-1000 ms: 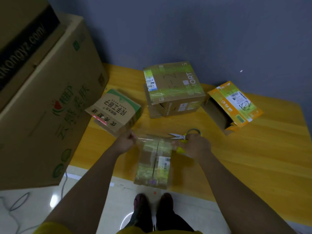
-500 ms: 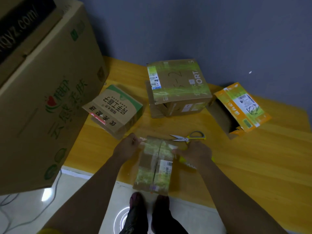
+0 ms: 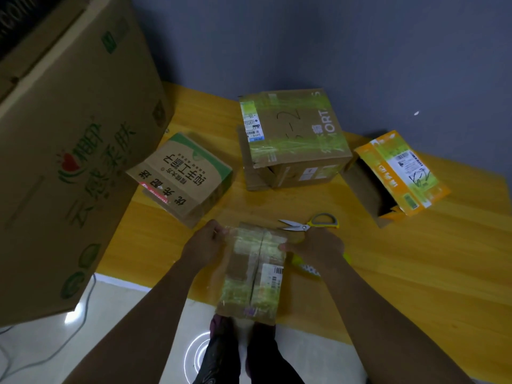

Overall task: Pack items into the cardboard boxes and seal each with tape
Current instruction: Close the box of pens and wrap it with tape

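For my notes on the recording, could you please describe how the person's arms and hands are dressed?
Both forearms are bare down to the left hand and right hand: no gloves, watch or rings that I can see. No sleeves show on the forearms; the upper arms are out of frame.

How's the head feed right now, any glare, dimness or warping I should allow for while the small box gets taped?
Head view: dim overall, with a greenish sheen on the tape of the small box; a bright ring of glare on the floor by the feet; wide-angle bowing slants the big carton at left; both the left hand and right hand look dark and soft, so the grip is hard to read.
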A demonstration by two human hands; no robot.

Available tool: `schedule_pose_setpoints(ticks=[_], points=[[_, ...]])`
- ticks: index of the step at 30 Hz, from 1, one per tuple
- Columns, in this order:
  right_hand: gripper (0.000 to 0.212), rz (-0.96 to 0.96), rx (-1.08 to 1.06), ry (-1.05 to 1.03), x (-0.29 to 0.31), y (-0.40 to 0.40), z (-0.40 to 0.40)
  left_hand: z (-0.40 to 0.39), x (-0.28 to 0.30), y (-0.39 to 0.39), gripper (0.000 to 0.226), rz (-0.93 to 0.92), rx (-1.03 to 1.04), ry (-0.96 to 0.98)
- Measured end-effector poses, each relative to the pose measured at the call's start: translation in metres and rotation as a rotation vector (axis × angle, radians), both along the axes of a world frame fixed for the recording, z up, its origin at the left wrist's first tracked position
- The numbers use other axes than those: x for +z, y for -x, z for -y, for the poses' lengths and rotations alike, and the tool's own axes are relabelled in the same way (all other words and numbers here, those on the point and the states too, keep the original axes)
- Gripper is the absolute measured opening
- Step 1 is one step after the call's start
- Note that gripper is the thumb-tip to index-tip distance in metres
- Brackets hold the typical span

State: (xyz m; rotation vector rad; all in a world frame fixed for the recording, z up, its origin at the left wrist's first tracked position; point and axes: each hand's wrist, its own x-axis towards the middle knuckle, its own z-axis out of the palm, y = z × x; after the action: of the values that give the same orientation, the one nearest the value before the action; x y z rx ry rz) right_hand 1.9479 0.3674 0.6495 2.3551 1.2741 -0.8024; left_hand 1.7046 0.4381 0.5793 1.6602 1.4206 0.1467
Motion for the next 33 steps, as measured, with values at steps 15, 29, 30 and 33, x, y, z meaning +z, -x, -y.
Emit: schedule_pose_setpoints(ticks=[15, 29, 30, 33], points=[[0.061, 0.081, 0.01, 0.073, -0.008, 0.003, -0.009, 0.014, -0.011, -0.023, 0.016, 0.103, -0.067, 0.139], [0.059, 0.037, 0.033, 0.03, 0.0, 0.003, -0.004, 0.014, 0.04, -0.051, 0.045, -0.306, -0.11, -0.12], [0.06, 0.038, 0.04, 0.026, 0.0, 0.002, -0.004, 0.022, 0.045, -0.058, 0.043, -0.249, -0.086, -0.093], [0.061, 0.037, 0.072, 0.009, -0.001, 0.0, -0.004, 0.045, 0.055, -0.079, 0.069, -0.325, -0.203, 0.096]])
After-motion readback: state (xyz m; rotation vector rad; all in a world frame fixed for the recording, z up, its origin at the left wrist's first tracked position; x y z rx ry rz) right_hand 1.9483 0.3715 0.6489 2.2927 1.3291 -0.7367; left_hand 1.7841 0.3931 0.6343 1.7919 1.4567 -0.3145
